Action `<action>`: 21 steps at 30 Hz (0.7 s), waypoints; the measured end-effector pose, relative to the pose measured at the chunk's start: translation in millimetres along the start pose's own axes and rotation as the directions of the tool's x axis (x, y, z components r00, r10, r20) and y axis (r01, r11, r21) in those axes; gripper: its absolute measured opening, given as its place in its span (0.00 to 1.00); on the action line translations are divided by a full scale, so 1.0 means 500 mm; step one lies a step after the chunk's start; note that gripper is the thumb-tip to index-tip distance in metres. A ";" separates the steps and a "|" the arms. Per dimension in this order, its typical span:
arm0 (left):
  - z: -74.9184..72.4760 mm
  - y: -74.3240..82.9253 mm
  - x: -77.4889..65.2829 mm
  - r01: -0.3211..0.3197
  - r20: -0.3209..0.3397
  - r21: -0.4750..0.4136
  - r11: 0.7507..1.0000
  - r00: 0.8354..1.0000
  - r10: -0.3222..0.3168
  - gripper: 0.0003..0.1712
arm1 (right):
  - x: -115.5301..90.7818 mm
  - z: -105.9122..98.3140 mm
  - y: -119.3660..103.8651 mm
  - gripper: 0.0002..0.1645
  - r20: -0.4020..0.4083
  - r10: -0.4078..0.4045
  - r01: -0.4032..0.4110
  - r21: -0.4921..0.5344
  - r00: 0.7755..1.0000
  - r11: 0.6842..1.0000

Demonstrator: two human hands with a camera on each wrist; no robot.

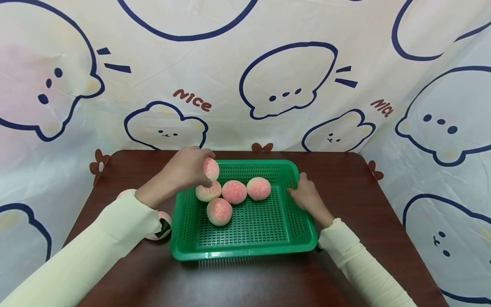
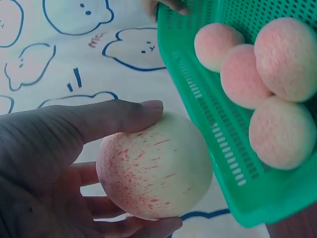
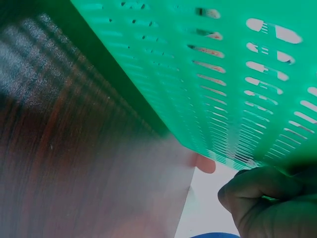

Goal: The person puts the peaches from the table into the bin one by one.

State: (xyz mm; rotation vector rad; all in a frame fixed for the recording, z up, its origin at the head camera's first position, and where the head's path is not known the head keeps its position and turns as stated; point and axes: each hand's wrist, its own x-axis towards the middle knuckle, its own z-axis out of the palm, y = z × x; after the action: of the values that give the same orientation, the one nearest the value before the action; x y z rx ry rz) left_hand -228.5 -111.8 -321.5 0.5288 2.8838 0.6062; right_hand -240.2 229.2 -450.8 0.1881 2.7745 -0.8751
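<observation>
My left hand holds a peach between thumb and fingers, over the back left corner of a green plastic basket. The peach is pale with pink speckles. Several more pink peaches lie in the left and middle of the basket, one of them a peach nearest the front. At the basket's right side, my right hand grips the rim, fingers curled over it. The right wrist view shows that hand against the slotted basket wall; part of its grip is hidden there.
Left of the basket, a peach sits on the dark brown table, partly covered by something black. Another peach shows behind my left sleeve. A cartoon-printed cloth hangs behind the table and along both sides.
</observation>
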 end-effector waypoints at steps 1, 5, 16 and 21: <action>0.004 0.005 0.003 -0.004 0.004 -0.005 1.000 1.000 0.004 0.38 | 0.000 0.000 0.000 0.43 0.001 0.003 -0.003 0.000 1.000 1.000; 0.020 0.024 0.013 -0.018 0.012 -0.012 1.000 1.000 0.019 0.38 | 0.001 0.001 0.000 0.42 0.001 0.009 -0.009 0.002 1.000 1.000; 0.064 0.063 0.033 -0.068 0.069 -0.045 0.997 0.995 0.071 0.33 | 0.005 0.004 0.001 0.43 -0.011 0.005 -0.005 -0.004 1.000 1.000; 0.089 0.079 0.041 -0.104 0.104 -0.071 0.992 0.988 0.111 0.33 | 0.006 0.007 0.004 0.45 -0.020 0.012 -0.012 -0.010 1.000 1.000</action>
State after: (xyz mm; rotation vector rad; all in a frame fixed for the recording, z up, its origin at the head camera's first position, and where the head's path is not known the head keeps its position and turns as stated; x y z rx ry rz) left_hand -225.8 -54.2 -347.1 0.6884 2.7383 0.6644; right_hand -242.3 229.3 -455.5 0.2131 2.7924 -0.8614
